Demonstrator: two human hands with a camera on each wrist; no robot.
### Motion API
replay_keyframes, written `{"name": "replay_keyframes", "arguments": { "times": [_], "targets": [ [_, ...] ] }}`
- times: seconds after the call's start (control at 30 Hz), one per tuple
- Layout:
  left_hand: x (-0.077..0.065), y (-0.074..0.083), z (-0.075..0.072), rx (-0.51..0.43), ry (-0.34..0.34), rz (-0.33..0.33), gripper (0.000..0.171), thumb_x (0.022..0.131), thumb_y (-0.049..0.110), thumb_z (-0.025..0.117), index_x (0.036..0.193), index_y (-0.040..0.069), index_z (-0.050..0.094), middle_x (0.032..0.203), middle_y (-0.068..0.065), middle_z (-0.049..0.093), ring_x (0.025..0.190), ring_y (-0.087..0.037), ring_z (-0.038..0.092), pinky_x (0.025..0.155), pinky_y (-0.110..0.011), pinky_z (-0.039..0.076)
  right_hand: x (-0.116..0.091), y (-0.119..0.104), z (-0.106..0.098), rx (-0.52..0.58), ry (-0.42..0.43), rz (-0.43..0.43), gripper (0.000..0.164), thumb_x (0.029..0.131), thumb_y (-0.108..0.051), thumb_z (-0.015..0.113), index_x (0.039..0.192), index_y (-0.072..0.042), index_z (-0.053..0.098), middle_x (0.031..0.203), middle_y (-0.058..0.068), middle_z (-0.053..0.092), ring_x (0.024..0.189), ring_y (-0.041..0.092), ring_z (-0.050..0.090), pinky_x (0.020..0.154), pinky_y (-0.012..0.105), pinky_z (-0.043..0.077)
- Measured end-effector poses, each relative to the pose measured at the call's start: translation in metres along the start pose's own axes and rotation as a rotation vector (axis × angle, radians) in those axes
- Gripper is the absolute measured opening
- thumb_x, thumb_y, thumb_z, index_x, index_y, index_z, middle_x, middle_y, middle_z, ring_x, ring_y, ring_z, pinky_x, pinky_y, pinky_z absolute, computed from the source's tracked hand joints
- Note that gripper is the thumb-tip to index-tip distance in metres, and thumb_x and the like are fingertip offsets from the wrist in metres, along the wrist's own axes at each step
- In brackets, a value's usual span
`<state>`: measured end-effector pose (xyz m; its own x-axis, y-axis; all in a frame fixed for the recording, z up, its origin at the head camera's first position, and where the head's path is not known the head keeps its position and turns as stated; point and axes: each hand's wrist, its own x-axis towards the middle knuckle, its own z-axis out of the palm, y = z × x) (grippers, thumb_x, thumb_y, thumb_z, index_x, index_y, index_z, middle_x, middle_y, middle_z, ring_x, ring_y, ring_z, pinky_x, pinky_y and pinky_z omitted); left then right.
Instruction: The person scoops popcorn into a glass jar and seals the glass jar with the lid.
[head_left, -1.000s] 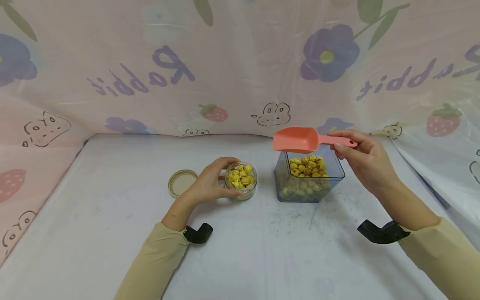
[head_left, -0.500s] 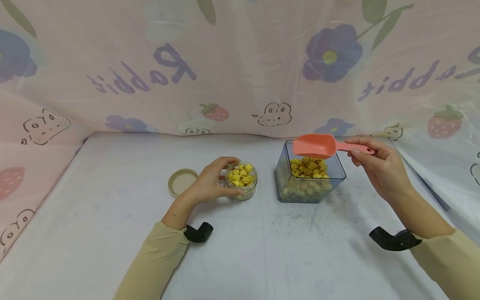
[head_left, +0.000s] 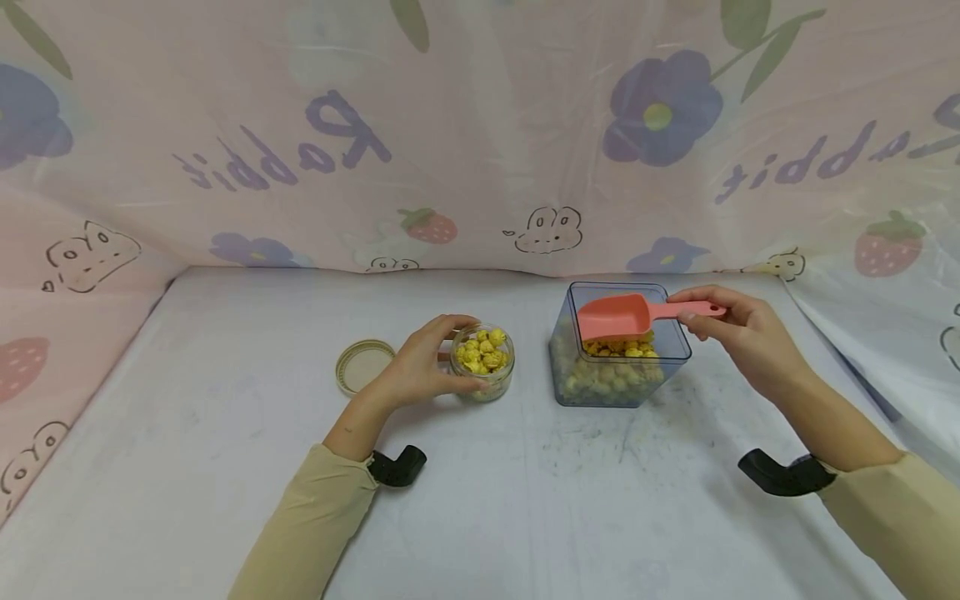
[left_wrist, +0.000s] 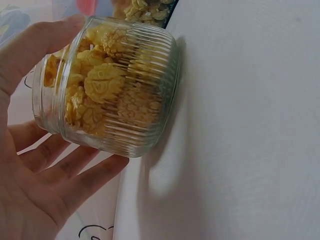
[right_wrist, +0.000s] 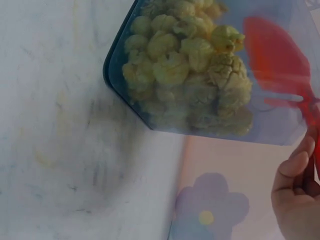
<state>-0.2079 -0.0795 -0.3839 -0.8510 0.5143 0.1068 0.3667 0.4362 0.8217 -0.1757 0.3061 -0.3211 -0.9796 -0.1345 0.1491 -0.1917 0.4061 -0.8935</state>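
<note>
My left hand (head_left: 418,364) holds a ribbed glass jar (left_wrist: 115,90) full of yellow popcorn (head_left: 482,351), thumb on one side and fingers on the other. The jar stands on the table. To its right is a bluish see-through square bin (head_left: 607,383), more than half filled with popcorn (right_wrist: 190,65). My right hand (head_left: 738,332) pinches the handle of a coral-pink scoop (head_left: 617,317) between thumb and fingers. The scoop's bowl lies inside the bin's opening, close over the popcorn; in the right wrist view it shows red through the bin wall.
A round jar lid (head_left: 364,367) lies on the white table (head_left: 465,500), left of the jar and partly behind my left hand. Behind the table hangs a pink printed curtain (head_left: 480,142). A black wrist mount (head_left: 397,467) sticks out from each sleeve.
My right hand first moved right with the scoop, then came down and slightly left, lowering the scoop from above the bin into its opening. My left hand and the jar have stayed put.
</note>
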Motion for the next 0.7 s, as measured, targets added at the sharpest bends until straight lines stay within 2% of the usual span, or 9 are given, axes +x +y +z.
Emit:
{"name": "replay_keyframes", "arguments": {
  "times": [0.1, 0.37, 0.5, 0.7],
  "targets": [
    [-0.0002, -0.0001, 0.0001, 0.01, 0.004, -0.005, 0.078, 0.071, 0.019, 0.086, 0.137, 0.008, 0.045, 0.138, -0.01, 0.049, 0.127, -0.031, 0.049, 0.099, -0.038, 0.049, 0.0005, -0.0007, 0.0007, -0.08, -0.004, 0.01, 0.021, 0.096, -0.008, 0.056, 0.111, -0.019, 0.066, 0.085, -0.008, 0.057, 0.077, 0.01, 0.047, 0.062, 0.025, 0.036],
    [0.0004, 0.0004, 0.0003, -0.014, 0.0, -0.014, 0.077, 0.072, 0.018, 0.085, 0.137, 0.007, 0.045, 0.138, -0.01, 0.049, 0.126, -0.03, 0.05, 0.096, -0.035, 0.052, 0.0015, -0.0016, 0.0001, -0.142, -0.04, 0.033, 0.02, 0.096, -0.012, 0.058, 0.113, -0.02, 0.065, 0.094, -0.013, 0.059, 0.082, 0.007, 0.05, 0.067, 0.015, 0.045],
    [0.0007, 0.0005, 0.0006, -0.021, -0.004, -0.016, 0.076, 0.072, 0.017, 0.085, 0.136, 0.007, 0.045, 0.138, -0.011, 0.048, 0.125, -0.03, 0.05, 0.096, -0.035, 0.052, 0.0009, -0.0029, -0.0002, -0.174, -0.059, 0.037, 0.02, 0.096, -0.013, 0.057, 0.114, -0.018, 0.065, 0.094, -0.012, 0.058, 0.083, 0.007, 0.049, 0.066, 0.015, 0.045],
    [0.0004, 0.0012, 0.0004, -0.023, -0.005, -0.026, 0.076, 0.072, 0.017, 0.085, 0.137, 0.007, 0.045, 0.139, -0.011, 0.048, 0.126, -0.031, 0.05, 0.096, -0.035, 0.052, 0.0021, -0.0038, -0.0015, -0.213, -0.076, 0.023, 0.02, 0.095, -0.012, 0.059, 0.112, -0.019, 0.066, 0.089, -0.01, 0.057, 0.078, 0.009, 0.048, 0.058, 0.022, 0.04]
  ]
}}
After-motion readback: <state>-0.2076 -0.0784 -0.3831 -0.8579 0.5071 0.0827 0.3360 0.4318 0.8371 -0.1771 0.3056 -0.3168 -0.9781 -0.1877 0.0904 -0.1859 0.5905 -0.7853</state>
